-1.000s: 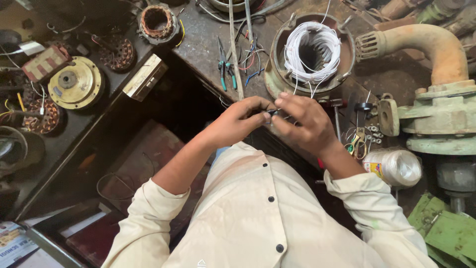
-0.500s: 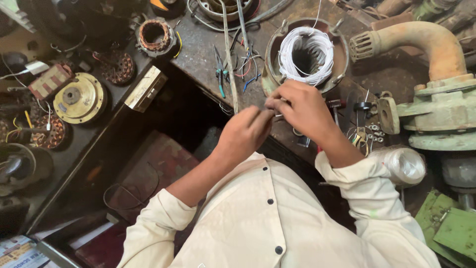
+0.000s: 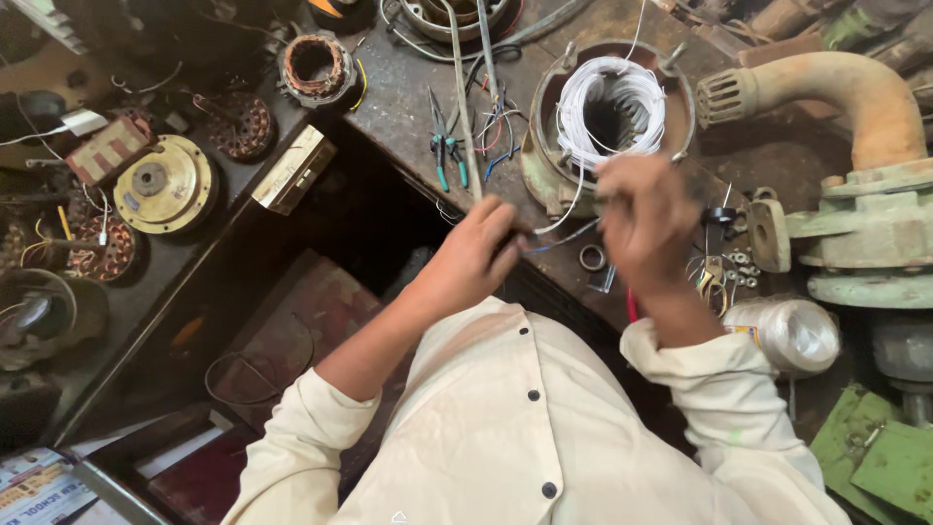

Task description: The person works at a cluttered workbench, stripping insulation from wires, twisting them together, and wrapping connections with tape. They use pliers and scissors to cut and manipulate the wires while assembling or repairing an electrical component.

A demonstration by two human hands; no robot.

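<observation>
Left hand [image 3: 481,248] pinches a thin white wire [image 3: 562,214]. Right hand [image 3: 646,219], blurred, grips closed at three o'clock from it. White coil [image 3: 612,107] sits at twelve o'clock on the table [image 3: 408,87].

Setting: an electric motor and pump repair workshop. A dark, oil-stained metal workbench [image 3: 408,87] carries a motor stator housing [image 3: 544,175] with white winding wire [image 3: 612,112] coiled inside, near the bench's front edge. Blue-handled pliers [image 3: 445,156] and loose coloured wire offcuts lie just beside it. A rusty cast pump body with curved pipe [image 3: 846,97] sits at the right edge. On a lower surface at left: a copper-wound stator [image 3: 313,66], a brass-coloured round motor cover [image 3: 163,185], and further wound coils [image 3: 238,122]. Small washers and nuts [image 3: 739,261] are scattered near the pump.
</observation>
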